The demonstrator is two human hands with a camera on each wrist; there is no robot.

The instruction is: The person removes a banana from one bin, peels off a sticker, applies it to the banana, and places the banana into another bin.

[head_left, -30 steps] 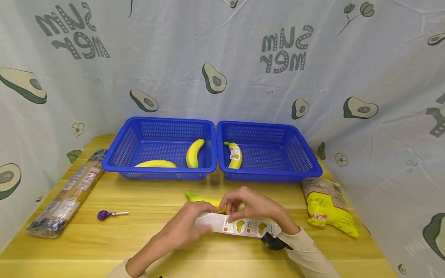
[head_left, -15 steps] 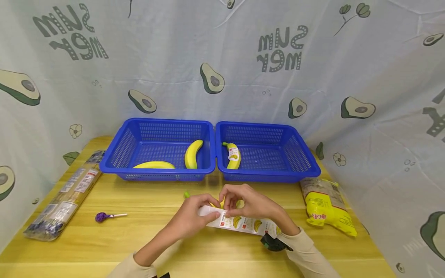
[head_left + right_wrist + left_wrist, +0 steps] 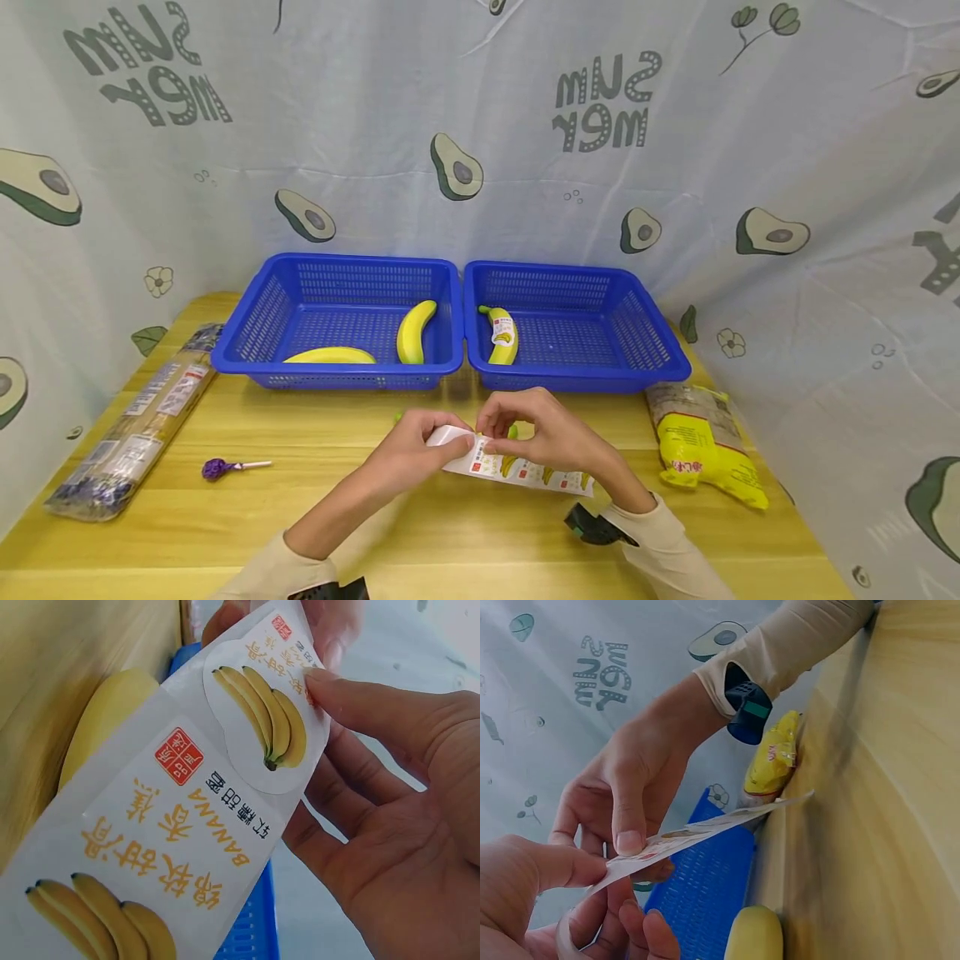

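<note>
A white strip of banana stickers [image 3: 536, 477], printed with yellow bananas and lettering, hangs between both hands above the table. My left hand [image 3: 412, 454] pinches its left end, thumb on top; the blank backing there curls over in the left wrist view. My right hand [image 3: 551, 432] pinches the strip's edge with thumb and fingers, close beside the left fingertips. In the right wrist view, the right thumb presses at the edge of one banana label [image 3: 255, 712]. Beneath the strip lies a yellow banana [image 3: 756, 935] on the table, mostly hidden by the hands in the head view.
Behind the hands stand two blue baskets: the left basket [image 3: 345, 368] holds two bananas [image 3: 415, 333], the right basket [image 3: 592, 375] one banana with a sticker [image 3: 502, 332]. A lollipop [image 3: 217, 468] and a long clear package [image 3: 142, 425] lie left, a yellow bag [image 3: 697, 446] right.
Both hands have risen slightly away from the body with the strip. The left hand's fingers have closed on the strip's end, and the right fingers have come nearer to the left ones.
</note>
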